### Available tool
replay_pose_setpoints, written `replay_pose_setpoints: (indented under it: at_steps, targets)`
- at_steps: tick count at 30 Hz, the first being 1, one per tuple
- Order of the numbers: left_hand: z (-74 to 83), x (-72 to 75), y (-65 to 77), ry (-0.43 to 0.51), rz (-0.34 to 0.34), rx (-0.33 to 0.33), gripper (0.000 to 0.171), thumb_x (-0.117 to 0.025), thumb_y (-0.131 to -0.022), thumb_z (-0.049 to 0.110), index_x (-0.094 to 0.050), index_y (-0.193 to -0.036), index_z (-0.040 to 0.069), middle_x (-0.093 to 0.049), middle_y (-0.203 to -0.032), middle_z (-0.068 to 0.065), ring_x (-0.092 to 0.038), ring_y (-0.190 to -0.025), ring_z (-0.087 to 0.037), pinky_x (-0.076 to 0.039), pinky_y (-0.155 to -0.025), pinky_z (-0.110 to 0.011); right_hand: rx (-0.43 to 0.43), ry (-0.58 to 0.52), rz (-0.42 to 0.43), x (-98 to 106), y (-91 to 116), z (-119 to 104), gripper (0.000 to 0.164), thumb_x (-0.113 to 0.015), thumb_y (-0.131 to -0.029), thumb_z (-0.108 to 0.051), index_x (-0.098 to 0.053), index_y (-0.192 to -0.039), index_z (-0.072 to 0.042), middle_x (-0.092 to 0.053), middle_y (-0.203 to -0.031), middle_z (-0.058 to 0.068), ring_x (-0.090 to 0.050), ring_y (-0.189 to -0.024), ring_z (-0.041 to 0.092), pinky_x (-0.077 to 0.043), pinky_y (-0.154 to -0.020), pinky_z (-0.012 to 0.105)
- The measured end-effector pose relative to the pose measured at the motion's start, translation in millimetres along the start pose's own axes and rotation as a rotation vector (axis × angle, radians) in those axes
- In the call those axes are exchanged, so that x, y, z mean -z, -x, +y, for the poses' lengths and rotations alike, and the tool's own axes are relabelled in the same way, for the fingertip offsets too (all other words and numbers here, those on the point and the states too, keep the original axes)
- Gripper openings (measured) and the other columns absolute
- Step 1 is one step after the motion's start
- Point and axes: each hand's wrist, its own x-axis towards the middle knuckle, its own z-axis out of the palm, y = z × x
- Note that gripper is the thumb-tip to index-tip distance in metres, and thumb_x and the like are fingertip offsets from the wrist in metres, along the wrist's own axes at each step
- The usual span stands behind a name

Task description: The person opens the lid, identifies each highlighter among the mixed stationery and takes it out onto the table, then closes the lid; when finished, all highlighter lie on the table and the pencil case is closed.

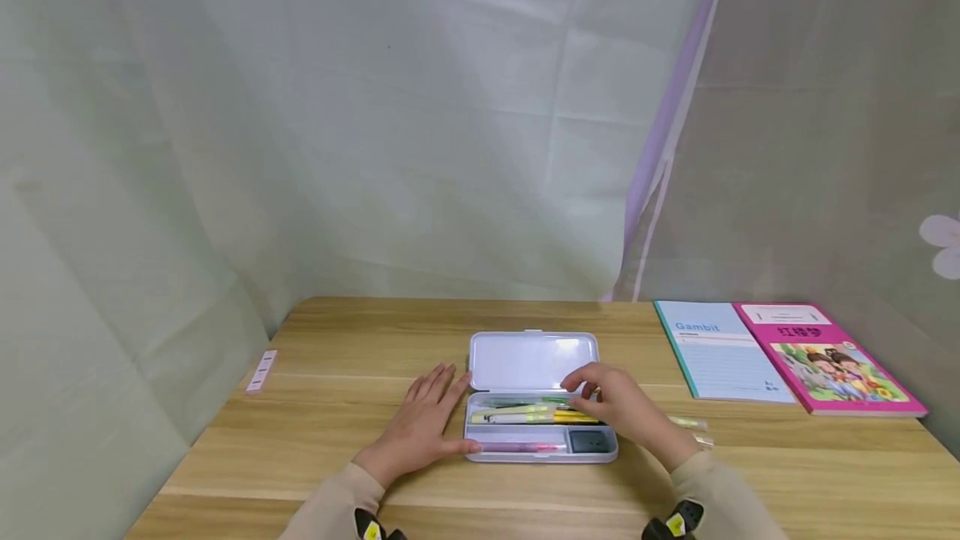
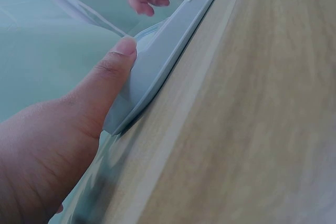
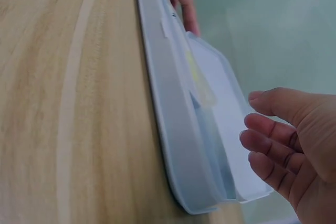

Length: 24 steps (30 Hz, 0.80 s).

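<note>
An open white pencil case (image 1: 542,457) lies on the table, its lid (image 1: 517,361) folded back. Yellow pencils (image 1: 573,417), a pale patterned pen (image 1: 498,417) and a green pen (image 1: 553,400) lie in its back compartment. The front compartment holds a pink-tipped pen (image 1: 517,447), with a dark block (image 1: 589,442) beside it. My left hand (image 1: 420,423) lies beside the case with fingers spread, its thumb (image 2: 118,61) touching the left front corner. Above the right part of the case is my right hand (image 1: 618,402), fingers loosely bent and nothing visible between them.
Clear-ended sticks (image 1: 688,422) lie on the table (image 1: 360,357) past my right wrist. A blue notebook (image 1: 731,365) and a pink picture book (image 1: 832,357) lie at the back right. Near the left edge is a small pink strip (image 1: 262,372). Pale curtains (image 1: 420,123) hang behind.
</note>
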Motion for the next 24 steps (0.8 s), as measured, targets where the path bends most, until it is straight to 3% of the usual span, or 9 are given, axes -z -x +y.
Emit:
replay_pose_setpoints:
  at_steps: [10,24]
  targets:
    - [1.7,1.3,0.9,0.010,-0.002,0.002,0.103,-0.064,-0.073,0.070,-0.030,-0.151,0.012,-0.028,-0.156,-0.021,-0.021,-0.146,-0.040,-0.020,-0.115,-0.062,0.026,0.035,-0.037,-11.9,-5.7,-1.4,0.014,-0.071,-0.085,-0.010,-0.069,-0.098,-0.006,-0.067,-0.093,0.002,-0.054,-0.074,0.001,-0.051,-0.067,0.021]
    - [0.9,0.5,1.1,0.008,0.006,-0.006,0.102,-0.064,-0.074,0.070,-0.031,-0.151,0.012,-0.029,-0.155,-0.021,-0.022,-0.145,-0.040,-0.021,-0.115,-0.062,0.068,0.104,-0.062,-23.4,-10.0,1.3,0.014,-0.072,-0.083,-0.008,-0.070,-0.096,-0.007,-0.066,-0.089,-0.001,-0.045,-0.067,-0.003,-0.044,-0.060,0.017]
